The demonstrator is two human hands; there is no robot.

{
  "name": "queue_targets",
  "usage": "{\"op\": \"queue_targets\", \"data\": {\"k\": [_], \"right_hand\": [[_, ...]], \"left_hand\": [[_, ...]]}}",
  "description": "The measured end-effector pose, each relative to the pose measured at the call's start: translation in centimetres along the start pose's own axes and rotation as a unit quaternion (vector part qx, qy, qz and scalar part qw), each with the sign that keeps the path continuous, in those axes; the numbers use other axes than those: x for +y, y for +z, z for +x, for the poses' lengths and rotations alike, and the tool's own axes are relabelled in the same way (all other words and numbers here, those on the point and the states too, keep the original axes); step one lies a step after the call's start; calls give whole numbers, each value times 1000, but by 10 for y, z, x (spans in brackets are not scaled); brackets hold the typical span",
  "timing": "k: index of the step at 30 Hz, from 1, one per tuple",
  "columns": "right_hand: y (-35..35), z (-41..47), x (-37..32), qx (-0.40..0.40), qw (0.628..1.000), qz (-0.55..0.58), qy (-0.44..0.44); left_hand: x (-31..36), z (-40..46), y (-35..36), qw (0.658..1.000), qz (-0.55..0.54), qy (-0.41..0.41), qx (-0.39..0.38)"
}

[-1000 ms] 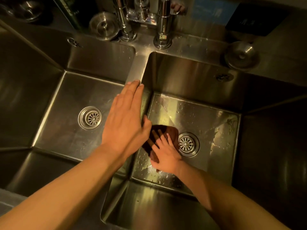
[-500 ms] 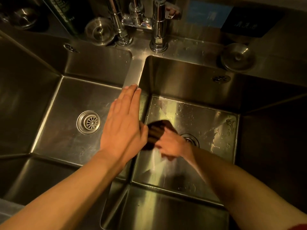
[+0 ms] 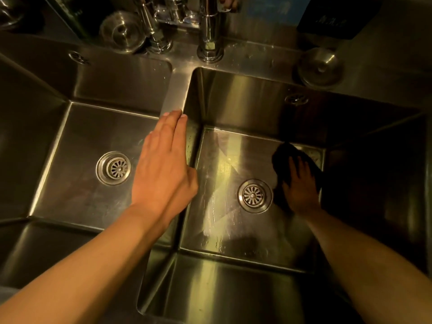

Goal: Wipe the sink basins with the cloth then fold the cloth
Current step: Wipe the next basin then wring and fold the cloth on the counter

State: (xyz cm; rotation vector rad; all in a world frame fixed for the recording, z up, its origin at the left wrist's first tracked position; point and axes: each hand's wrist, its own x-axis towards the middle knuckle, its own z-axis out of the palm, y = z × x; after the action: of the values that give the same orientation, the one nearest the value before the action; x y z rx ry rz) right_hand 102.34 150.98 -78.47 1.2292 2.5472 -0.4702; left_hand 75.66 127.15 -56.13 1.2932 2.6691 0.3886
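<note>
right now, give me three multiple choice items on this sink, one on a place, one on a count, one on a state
1. Where is the cloth?
A. left basin floor
B. right basin floor, right of its drain
C. over the faucet

2. How many basin drains show?
A. one
B. two
C. four

3. What is the left hand doing?
A. lying flat and open along the divider
B. gripping the cloth
C. turning a tap

Answers:
1 B, the right hand presses the cloth to the right basin floor beside the right drain.
2 B, one left drain and one right drain.
3 A, its fingers are stretched out on the divider, holding nothing.
</note>
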Motion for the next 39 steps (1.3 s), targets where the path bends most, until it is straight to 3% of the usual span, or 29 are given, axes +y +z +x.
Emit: {"op": "queue_targets", "data": {"k": [5,8,11,14,16,19,21,25,28,34,37,39], "right_hand": [[24,-78,11,-118,983,-120,-69],[46,-116,-15,-205,951,-128,-194],[60,-132,-48,-149,921,-116,-341],[69,-122,-99,-141,841,-153,-500],[73,-103,-139,-126,812,-209,-530],[73,-76,-174,-160,802,-234,-525],[67,-59,-175,-135,823,-226,-503],[35,-8,-147,-66,939,-125,-315],[7,16,-99,-45,984,-61,-161],[3,-46,-14,-51,998,-32,-9],[11,-85,7,-117,991,-59,-4],[17,-108,18,-170,979,-100,-54]], "left_hand": [[3,-1,-4,1000,-2,-4,-13],[3,-2,-5,1000,0,-5,-17],[3,-1,-5,1000,0,-3,-18],[4,-1,-4,1000,0,-3,-12],[4,-1,-4,1000,-1,-5,-9],[4,-1,-2,1000,5,-7,-4],[3,-1,-2,1000,11,-5,0],[2,-1,-1,1000,16,4,3],[2,1,-2,1000,24,2,4],[5,0,-6,1000,21,-2,-6],[5,0,-7,1000,23,-2,-7],[5,1,-8,1000,28,-1,-9]]}}
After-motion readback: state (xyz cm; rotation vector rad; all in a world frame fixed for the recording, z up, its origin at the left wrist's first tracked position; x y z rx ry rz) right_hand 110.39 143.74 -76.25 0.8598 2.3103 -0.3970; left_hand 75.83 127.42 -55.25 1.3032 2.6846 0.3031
